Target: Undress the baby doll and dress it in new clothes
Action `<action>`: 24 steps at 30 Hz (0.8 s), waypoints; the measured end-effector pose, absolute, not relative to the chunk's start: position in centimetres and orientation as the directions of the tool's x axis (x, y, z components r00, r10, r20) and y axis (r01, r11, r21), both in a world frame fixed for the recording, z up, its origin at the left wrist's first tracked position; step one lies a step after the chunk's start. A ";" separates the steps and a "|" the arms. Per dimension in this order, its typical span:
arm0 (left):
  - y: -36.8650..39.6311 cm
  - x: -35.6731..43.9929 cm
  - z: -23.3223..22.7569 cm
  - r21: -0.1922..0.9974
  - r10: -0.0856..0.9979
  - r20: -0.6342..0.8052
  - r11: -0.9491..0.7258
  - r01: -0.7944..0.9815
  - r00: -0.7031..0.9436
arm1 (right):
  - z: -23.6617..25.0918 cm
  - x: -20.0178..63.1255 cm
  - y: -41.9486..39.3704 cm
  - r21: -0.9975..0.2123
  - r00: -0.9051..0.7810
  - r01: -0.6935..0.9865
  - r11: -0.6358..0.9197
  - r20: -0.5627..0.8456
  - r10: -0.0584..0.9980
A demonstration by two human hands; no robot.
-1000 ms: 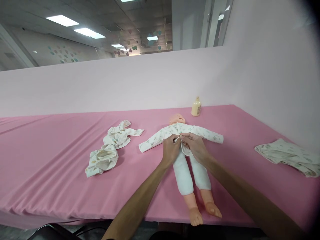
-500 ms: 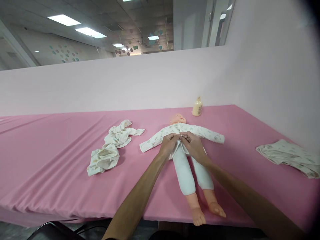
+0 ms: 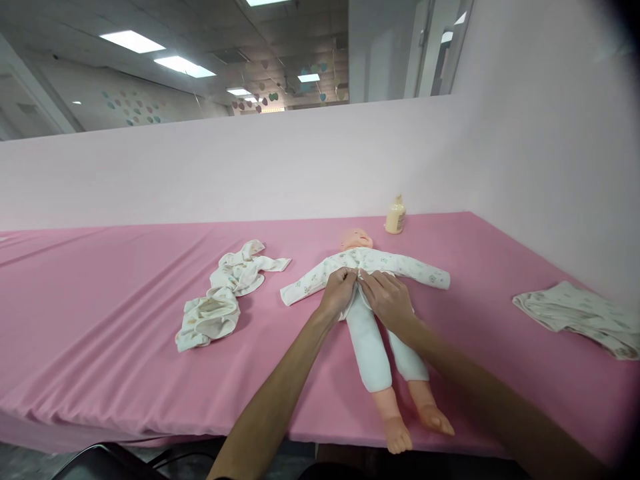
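Observation:
A baby doll [image 3: 369,340] lies on its back on the pink-covered table, head toward the wall and bare feet at the near edge. It wears a white printed baby shirt [image 3: 327,267] with long sleeves stretched out to both sides. My left hand [image 3: 340,288] is closed, pinching the front of the shirt at the doll's middle. Close beside it, my right hand [image 3: 386,297] has its fingertips on the same front, fingers bent together. The small fastening between the fingertips is too hidden to make out.
Crumpled white printed baby clothes [image 3: 220,293] lie left of the doll. A folded printed cloth [image 3: 575,317] is at the right edge. Behind the doll's head stands a cream pump bottle [image 3: 395,217] near the low white wall [image 3: 225,173]. A black chair [image 3: 105,461] shows at the lower left.
My right hand has turned slightly, its fingers flatter over the shirt front. My left hand keeps its pinch a touch further left. The doll and clothes stay put.

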State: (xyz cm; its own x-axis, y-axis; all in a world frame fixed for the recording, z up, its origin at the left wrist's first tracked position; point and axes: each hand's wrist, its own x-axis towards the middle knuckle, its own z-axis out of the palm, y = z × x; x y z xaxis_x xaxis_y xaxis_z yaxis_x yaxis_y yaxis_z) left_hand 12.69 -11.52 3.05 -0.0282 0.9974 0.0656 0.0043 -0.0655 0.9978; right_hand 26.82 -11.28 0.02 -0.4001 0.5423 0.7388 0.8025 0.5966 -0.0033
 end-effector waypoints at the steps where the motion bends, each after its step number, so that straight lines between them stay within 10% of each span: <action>1: -11.5 12.7 3.1 0.998 0.998 0.065 -0.065 0.016 -0.026 | 0.1 26.8 -11.4 0.028 -0.414 0.811 0.585 0.734 0.539; 24: -11.7 12.0 4.1 0.971 0.998 0.068 -0.069 0.228 0.016 | -0.3 26.4 -11.6 0.063 -0.421 0.819 0.570 0.740 0.524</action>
